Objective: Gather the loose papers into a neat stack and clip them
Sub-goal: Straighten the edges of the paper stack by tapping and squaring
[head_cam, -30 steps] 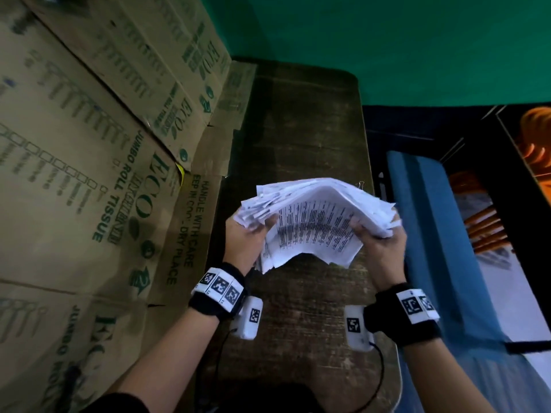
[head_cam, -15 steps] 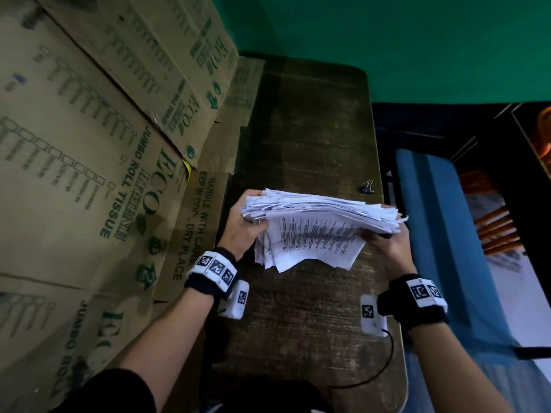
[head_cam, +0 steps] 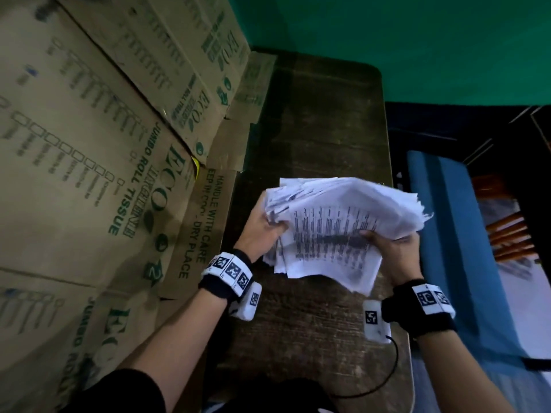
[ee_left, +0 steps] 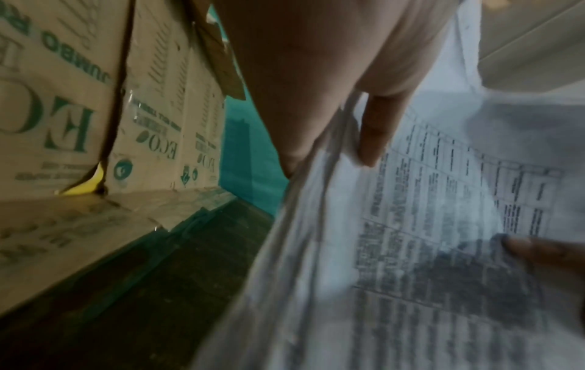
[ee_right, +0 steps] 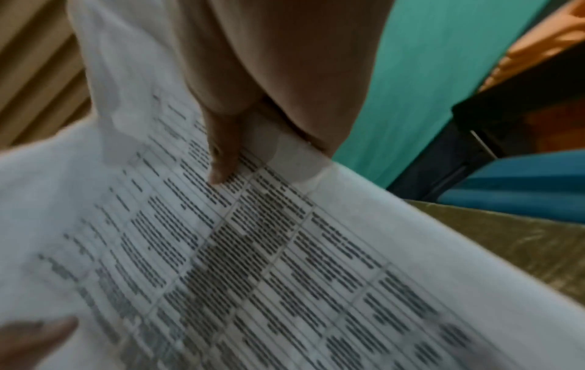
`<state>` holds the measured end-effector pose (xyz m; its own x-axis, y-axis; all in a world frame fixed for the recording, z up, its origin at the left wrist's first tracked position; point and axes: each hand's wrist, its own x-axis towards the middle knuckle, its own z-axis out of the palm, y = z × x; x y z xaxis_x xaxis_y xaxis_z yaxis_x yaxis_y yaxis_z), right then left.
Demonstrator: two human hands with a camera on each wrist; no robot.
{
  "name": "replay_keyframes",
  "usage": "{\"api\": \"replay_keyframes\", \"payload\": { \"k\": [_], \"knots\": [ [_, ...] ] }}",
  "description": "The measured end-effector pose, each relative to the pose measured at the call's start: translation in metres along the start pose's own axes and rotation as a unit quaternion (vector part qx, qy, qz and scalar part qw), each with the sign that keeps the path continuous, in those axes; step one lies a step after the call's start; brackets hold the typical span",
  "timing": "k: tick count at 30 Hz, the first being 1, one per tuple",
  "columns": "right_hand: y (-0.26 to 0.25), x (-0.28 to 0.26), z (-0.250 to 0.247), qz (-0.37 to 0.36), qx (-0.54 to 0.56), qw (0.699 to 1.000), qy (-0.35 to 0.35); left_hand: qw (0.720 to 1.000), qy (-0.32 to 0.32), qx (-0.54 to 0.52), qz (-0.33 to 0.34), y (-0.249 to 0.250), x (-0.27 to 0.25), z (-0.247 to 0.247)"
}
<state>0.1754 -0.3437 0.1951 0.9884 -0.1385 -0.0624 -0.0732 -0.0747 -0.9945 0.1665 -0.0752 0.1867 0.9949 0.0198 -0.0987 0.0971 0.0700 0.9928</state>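
Now, papers (head_cam: pixel 343 231): uneven printed bundle held up above the wooden table (head_cam: pixel 316 114)
Left hand (head_cam: pixel 262 228): fingers clamped on the bundle's left edge
Right hand (head_cam: pixel 390 248): thumb and fingers pinching its right edge

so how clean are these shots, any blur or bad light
Head view: dim room, papers brightest, print only partly legible, cardboard boxes bowed by the wide lens. Left wrist view: the left hand and sheet edges smeared by motion blur. Right wrist view: soft, table rows readable as bars only.
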Motion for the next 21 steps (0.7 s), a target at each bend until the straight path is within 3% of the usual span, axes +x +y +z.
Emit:
{"api": "replay_keyframes", "payload": {
  "k": [2, 4, 8, 11, 16, 21],
  "knots": [
    [-0.002, 0.002, -0.006, 0.016, 0.047, 0.999, -0.011, 0.999, -0.016, -0.032, 0.02, -0.001, -0.004, -0.009],
    [0.006, 0.005, -0.009, 0.03, 0.05, 0.998, -0.023, 0.998, 0.021, -0.057, 0.005, -0.008, -0.01, -0.012],
    [0.041, 0.008, -0.002, 0.127, -0.024, 0.99, -0.057, 0.987, 0.124, -0.047, -0.086, -0.065, -0.015, -0.007],
    [0.079, -0.002, 0.004, 0.21, -0.098, 0.971, -0.056, 0.971, 0.157, -0.008, -0.178, -0.116, -0.018, -0.004],
    [0.147, -0.008, -0.008, 0.297, -0.195, 0.933, -0.064, 0.946, 0.132, -0.002, -0.296, -0.165, -0.026, -0.006],
    [0.148, -0.011, -0.015, 0.299, -0.358, 0.872, -0.149, 0.937, 0.123, 0.128, -0.3, -0.177, -0.024, -0.009]
  ]
}}
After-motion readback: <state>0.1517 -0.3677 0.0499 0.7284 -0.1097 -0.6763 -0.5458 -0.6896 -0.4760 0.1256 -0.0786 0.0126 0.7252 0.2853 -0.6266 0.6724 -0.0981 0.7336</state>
